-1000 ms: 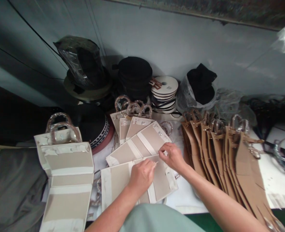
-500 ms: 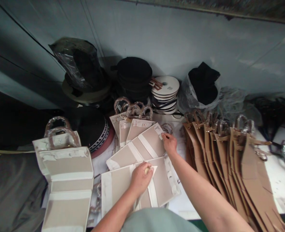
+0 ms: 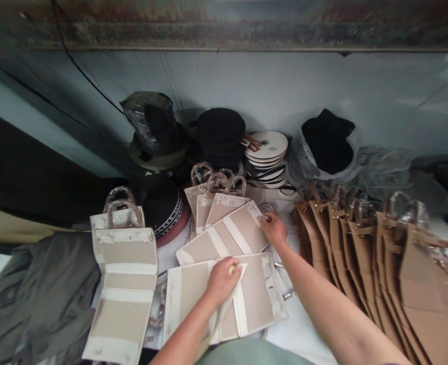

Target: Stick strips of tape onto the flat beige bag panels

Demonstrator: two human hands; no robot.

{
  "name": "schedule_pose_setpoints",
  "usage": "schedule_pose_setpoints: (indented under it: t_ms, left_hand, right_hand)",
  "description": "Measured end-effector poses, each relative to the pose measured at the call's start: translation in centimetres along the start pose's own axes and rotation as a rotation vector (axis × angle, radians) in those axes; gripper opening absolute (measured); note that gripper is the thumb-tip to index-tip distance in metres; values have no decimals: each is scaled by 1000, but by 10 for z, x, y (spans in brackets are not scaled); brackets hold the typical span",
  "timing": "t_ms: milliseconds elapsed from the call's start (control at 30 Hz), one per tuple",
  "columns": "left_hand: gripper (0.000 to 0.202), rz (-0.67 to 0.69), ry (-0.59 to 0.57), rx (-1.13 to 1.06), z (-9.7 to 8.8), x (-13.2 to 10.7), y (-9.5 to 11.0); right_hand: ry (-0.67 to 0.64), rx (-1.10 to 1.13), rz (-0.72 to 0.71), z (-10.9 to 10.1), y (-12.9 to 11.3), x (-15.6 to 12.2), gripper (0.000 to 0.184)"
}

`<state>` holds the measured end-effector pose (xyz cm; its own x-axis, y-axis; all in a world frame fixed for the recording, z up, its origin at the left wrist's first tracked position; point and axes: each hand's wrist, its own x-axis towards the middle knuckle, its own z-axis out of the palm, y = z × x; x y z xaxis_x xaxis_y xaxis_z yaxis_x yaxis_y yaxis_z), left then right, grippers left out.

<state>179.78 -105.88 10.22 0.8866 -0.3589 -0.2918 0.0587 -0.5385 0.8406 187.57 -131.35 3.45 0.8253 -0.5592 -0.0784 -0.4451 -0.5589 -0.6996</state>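
Person's bent low over a white work surface point(image 3: 300, 332), both hands down on flat beige-&-white bag panels, the panels overlapping right in front of them. Left hand point(image 3: 221, 282) is on the nearest panel point(image 3: 260, 294), fingers curled, clenched on a loose white flap point(image 3: 219, 317) that hangs off the panel's middle. Fingertips are partly hidden, but it reads as a real grip, not a rest. Right hand point(image 3: 273, 228) is up at the top corner of the next panel point(image 3: 239, 233), fingers bent over its white edge. Could be a pinch, can't tell from this angle. A clear ring handle point(image 3: 267, 207) sits just beside those fingers.

Up the table, more panels w/ clear handles point(image 3: 220, 208) lie fanned out. To the left, a white-edged panel w/ two handles point(image 3: 125, 268) lies open next to a grey cloth point(image 3: 45, 294). To the right, a long row of kraft card cut-outs point(image 3: 361, 243) w/ tan straps. Along the back, black rolls point(image 3: 220, 126), white ribbon spools point(image 3: 265, 147) & a plastic bag of black stuff point(image 3: 328, 142) stand against a pale wall point(image 3: 247, 86).
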Motion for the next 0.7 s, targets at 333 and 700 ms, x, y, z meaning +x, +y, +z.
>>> schedule_pose_setpoints:
  t_ms: [333, 700]
  left_hand:
    - [30, -77, -55, -118, -8, -10, 23]
    - [46, -95, 55, -78, 5, -21, 45]
  right_hand:
    - [-90, 207, -116, -17, 11, 1, 45]
    - [-416, 505, -310, -73, -22, -75, 32]
